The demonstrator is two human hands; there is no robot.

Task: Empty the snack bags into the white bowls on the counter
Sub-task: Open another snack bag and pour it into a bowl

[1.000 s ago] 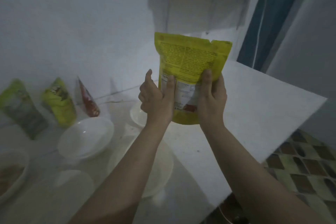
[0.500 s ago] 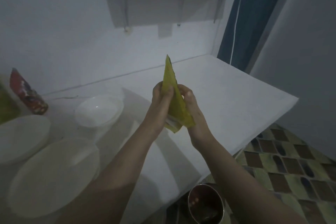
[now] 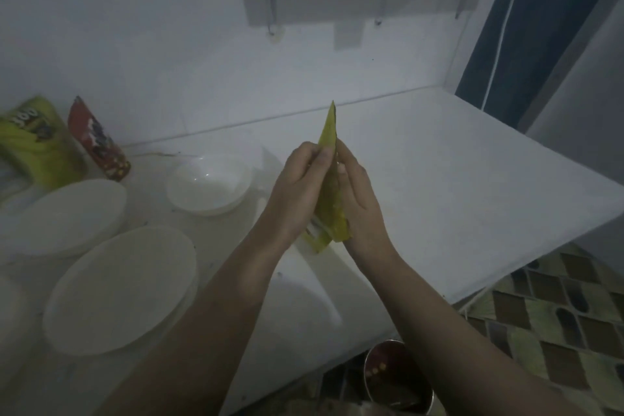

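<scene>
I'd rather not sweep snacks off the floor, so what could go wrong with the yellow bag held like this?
1. The yellow bag is held edge-on between the left hand and right hand, over bare counter, not over a bowl. If it opens here, the contents may scatter.
2. The nearest small bowl sits well to the left, so pouring needs a sideways carry.
3. The counter edge and a metal pot lie below, where spills could fall.

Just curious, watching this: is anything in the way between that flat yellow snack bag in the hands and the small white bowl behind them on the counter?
Nothing visible. Both hands, left and right, hold the flat yellow snack bag edge-on above bare white counter. The small round white bowl sits to its left, with open counter between them.
</scene>
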